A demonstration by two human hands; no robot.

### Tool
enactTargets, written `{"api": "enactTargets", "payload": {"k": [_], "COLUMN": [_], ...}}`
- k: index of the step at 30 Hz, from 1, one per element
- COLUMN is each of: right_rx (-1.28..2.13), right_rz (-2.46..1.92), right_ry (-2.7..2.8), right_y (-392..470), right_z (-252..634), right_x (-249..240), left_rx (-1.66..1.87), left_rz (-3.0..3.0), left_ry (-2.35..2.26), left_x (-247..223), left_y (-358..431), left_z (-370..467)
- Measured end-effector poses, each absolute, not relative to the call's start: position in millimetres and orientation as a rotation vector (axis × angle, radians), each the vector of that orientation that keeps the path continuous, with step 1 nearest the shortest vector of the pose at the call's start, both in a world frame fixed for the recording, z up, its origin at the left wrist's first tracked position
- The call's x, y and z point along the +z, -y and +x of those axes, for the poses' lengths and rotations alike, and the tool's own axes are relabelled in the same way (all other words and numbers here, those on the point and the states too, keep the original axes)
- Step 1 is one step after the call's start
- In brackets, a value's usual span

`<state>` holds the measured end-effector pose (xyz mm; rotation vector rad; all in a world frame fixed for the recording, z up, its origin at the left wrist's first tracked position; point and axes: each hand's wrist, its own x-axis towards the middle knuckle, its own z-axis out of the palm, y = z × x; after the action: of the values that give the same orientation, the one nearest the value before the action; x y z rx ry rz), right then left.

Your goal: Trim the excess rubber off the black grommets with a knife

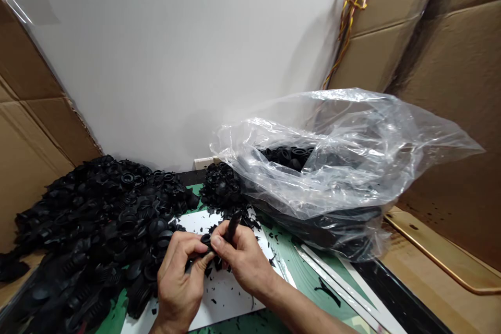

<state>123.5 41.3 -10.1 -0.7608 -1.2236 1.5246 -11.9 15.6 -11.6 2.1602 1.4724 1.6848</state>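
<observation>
Between the thumb and fingers of my left hand [179,277] is a small round black rubber part [206,240]. My right hand [245,257] is closed around a slim dark-handled tool [234,225], whose handle sticks up past the fingers. Its working end is hidden, so the kind of tool cannot be told. The right thumb presses against the rubber part, and both hands meet over a white sheet [229,297] strewn with black scraps. To the left lies a big heap of similar black rubber parts [102,214], some with ribbed sides.
A clear plastic bag [340,193] holding black parts stands at the right. Trimmed black scraps [221,185] are piled beside it on a green mat [282,248]. Cardboard walls [450,94] flank the table. White strips [336,282] and a gold-coloured phone [434,248] lie at right.
</observation>
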Motion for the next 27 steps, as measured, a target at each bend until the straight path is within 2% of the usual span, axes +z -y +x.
{"api": "enactTargets", "payload": {"k": [7,21,27], "right_rx": [1.254,1.391,1.325], "right_rz": [-0.816,-0.787,-0.799], "right_ry": [1.457,1.330,1.391], "right_y": [-40,-41,-39], "right_z": [128,126,128], "right_x": [-8,-6,-2], "left_rx": [1.624,1.757,1.680], "left_rz": [2.053,1.610,1.832], "left_ry": [-1.552,-1.351,-1.373], "left_x": [-10,-23,-23], "left_y": [-18,-19,-20], "left_z": [-12,-11,-15]}}
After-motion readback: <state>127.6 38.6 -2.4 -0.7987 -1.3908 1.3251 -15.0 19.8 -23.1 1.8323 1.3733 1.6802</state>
